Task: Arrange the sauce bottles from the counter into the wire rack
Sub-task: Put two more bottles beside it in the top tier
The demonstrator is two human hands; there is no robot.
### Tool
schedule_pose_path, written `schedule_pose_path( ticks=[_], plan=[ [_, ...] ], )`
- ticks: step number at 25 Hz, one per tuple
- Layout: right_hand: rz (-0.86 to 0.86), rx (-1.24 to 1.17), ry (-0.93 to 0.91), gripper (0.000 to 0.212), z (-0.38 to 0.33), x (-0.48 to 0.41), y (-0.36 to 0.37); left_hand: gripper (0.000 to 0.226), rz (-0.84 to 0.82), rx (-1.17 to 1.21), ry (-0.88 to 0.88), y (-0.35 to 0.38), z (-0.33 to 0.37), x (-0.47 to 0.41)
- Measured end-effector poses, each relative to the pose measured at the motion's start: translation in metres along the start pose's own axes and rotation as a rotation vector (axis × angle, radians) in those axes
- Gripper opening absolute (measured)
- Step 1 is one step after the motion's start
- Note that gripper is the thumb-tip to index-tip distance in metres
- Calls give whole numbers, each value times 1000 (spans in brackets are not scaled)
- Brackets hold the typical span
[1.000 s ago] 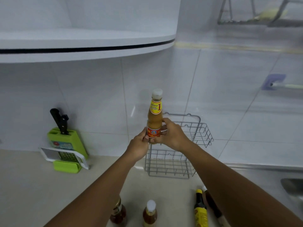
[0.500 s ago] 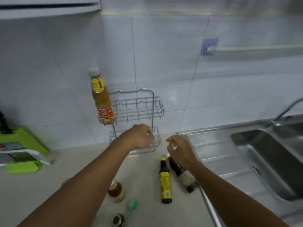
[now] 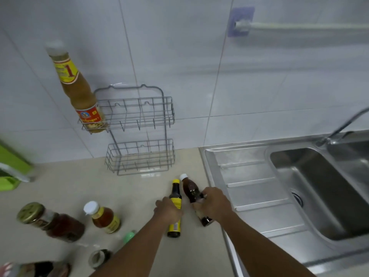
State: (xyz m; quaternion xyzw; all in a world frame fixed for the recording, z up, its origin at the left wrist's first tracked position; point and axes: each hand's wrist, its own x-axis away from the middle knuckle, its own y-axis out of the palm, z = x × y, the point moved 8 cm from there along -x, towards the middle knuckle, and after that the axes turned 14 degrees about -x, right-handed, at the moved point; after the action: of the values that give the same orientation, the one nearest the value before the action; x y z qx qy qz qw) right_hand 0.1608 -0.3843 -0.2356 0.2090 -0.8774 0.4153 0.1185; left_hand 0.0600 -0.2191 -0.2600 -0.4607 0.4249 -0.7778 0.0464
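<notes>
A two-tier wire rack (image 3: 137,128) leans on the tiled wall. A tall orange sauce bottle (image 3: 76,90) with a white cap stands at the left end of its upper tier. Two dark bottles lie on the counter in front of the rack. My left hand (image 3: 168,209) closes over the yellow-capped, yellow-labelled bottle (image 3: 175,204). My right hand (image 3: 212,202) grips the white-capped brown bottle (image 3: 191,189). More bottles stand at the left: a gold-lidded jar (image 3: 50,221) and a short white-capped bottle (image 3: 103,216).
A steel sink (image 3: 311,188) with drainboard and tap fills the right. A green knife block (image 3: 12,168) sits at the far left. A green cap (image 3: 128,236), a dark round lid (image 3: 98,257) and another bottle (image 3: 36,269) lie near the front edge. A towel rail (image 3: 299,26) hangs on the wall.
A second ago both hands held the orange bottle at the rack; it now stands in the upper tier. Both hands have dropped to the two lying dark bottles and closed on them.
</notes>
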Motion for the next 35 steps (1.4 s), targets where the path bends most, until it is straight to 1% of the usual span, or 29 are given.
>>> schedule_pose_path(
  ticks=[4, 6, 7, 8, 9, 11, 12, 13, 14, 16, 18, 20, 21, 23, 24, 26, 28, 29, 31, 33, 35],
  plan=[
    [-30, -32, -36, 32, 1, -3, 4, 58, 51, 63, -59, 10, -2, 1],
    [-36, -102, -35, 31, 4, 0, 4, 56, 51, 127, -28, 10, 1, 4],
    [-37, -179, -39, 32, 4, 2, 2, 54, 50, 179, 9, 7, 3, 7],
    [-40, -276, -34, 32, 4, 6, 0, 52, 46, 252, 55, 1, 7, 12],
    [-46, -396, -31, 26, 0, 10, -4, 50, 43, 345, 107, -8, 11, 18],
    [-98, -742, 22, 8, -13, 18, -12, 55, 67, 531, 240, -39, 20, 36],
    [-172, -934, 39, 10, -27, 21, -16, 59, 89, 612, 314, -61, 24, 48],
    [-253, -1103, 36, 17, -46, 24, -22, 60, 110, 681, 383, -86, 25, 61],
    [-326, -1229, 8, 22, -69, 27, -31, 55, 126, 737, 443, -112, 26, 72],
    [-429, -1382, -90, 24, -114, 32, -56, 40, 133, 819, 550, -163, 29, 95],
    [-489, -1458, -219, 34, -168, 37, -79, 25, 164, 876, 624, -216, 24, 115],
    [-473, -1426, -357, 42, -219, 39, -99, 19, 200, 964, 669, -264, 20, 125],
    [-438, -1400, -420, 43, -243, 39, -108, 18, 213, 1009, 682, -284, 18, 127],
    [-290, -1316, -518, 35, -284, 35, -120, 29, 305, 1002, 684, -322, 12, 127],
    [-190, -1245, -559, 30, -299, 32, -126, 36, 401, 939, 674, -338, 9, 126],
    [-43, -1085, -625, 30, -326, 26, -131, 44, 696, 774, 654, -367, -1, 131],
    [2, -998, -636, 37, -345, 19, -127, 43, 984, 639, 633, -382, -9, 140],
    [3, -965, -635, 39, -351, 15, -124, 44, 1063, 597, 625, -384, -12, 142],
    [-12, -893, -637, 43, -356, 9, -113, 48, 1109, 558, 624, -380, -15, 139],
    [-26, -840, -631, 49, -356, 4, -103, 52, 1090, 532, 639, -373, -15, 131],
    [-43, -835, -631, 55, -356, -1, -97, 50, 1105, 487, 632, -371, -17, 127]
  ],
)
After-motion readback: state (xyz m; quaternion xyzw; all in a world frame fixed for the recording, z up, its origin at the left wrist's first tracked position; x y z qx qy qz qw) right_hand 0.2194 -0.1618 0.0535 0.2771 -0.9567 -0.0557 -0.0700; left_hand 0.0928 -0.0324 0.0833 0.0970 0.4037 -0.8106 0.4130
